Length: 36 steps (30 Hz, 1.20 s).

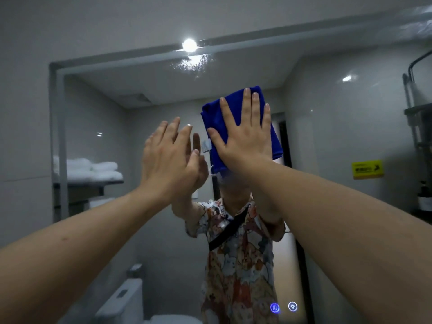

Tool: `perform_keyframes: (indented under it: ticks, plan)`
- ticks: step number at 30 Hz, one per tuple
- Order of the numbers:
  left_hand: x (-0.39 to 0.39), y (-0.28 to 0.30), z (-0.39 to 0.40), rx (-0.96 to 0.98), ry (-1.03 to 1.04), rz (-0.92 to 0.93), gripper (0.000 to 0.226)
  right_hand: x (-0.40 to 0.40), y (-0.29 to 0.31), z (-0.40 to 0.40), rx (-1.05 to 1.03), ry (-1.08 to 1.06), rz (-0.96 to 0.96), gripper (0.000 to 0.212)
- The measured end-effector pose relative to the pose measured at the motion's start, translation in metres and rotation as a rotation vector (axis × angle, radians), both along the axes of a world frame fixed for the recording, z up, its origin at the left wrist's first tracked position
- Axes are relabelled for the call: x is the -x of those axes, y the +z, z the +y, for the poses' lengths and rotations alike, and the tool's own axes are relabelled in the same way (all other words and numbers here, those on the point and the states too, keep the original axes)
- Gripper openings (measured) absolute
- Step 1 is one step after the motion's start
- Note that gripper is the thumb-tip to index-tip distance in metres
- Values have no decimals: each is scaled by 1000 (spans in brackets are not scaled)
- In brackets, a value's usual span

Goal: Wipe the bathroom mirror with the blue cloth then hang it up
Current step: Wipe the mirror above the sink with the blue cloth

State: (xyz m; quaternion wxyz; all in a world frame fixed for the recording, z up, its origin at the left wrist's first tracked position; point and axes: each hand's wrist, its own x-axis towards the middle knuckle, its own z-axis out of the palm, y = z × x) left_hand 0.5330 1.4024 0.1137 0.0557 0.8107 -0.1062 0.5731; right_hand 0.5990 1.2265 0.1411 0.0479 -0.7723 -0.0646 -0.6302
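The mirror (pixel 149 94) fills most of the wall ahead, its pale frame running up the left side and across the top, with a ceiling light glaring near the upper edge. In the glass are reflected a shelf of folded white towels (pixel 93 168) at left, a toilet (pixel 126 300) low down, and the person in a patterned shirt.

The blue cloth (pixel 217 122), folded into a thick pad, lies flat on the glass a little right of centre and fairly high. The right hand (pixel 245 136) presses it there with fingers straight and spread wide, palm over the lower half of the pad. The left hand (pixel 168 160) is raised just beside it, fingers straight and loosely together, holding nothing; whether its fingertips touch the glass I cannot tell.

The wiping looks to be under way. To do it well, keep the palm flat so the whole pad bears evenly, and work in overlapping passes rather than scattered dabs (a smeared wet patch shows under the light, near the top edge).

There is open glass to the left and below. To the right the room is tighter: a yellow sticker (pixel 368 169) and a dark rack stand that way. Two lit touch buttons (pixel 283 307) sit low on the mirror, worth skirting lightly.
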Motion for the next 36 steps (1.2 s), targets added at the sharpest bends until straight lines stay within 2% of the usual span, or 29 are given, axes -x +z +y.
perform_keyframes:
  ticks: [9,16,21,29,36]
  plan:
    - [-2,-9,-21,-27,-97,-5,66,4,0,-18,7,-37,5,78]
    - [-10,-2,-38,17,-51,-10,67,6,1,-34,56,-38,15,78]
    - [-10,-2,-89,-43,-74,-43,61,7,0,-91,1,-50,25,78]
    - [-8,-5,-197,-73,-87,-99,64,6,3,-174,104,-15,2,76]
    - [-1,-1,-278,-68,-62,-107,64,15,9,-304,-12,-64,19,77]
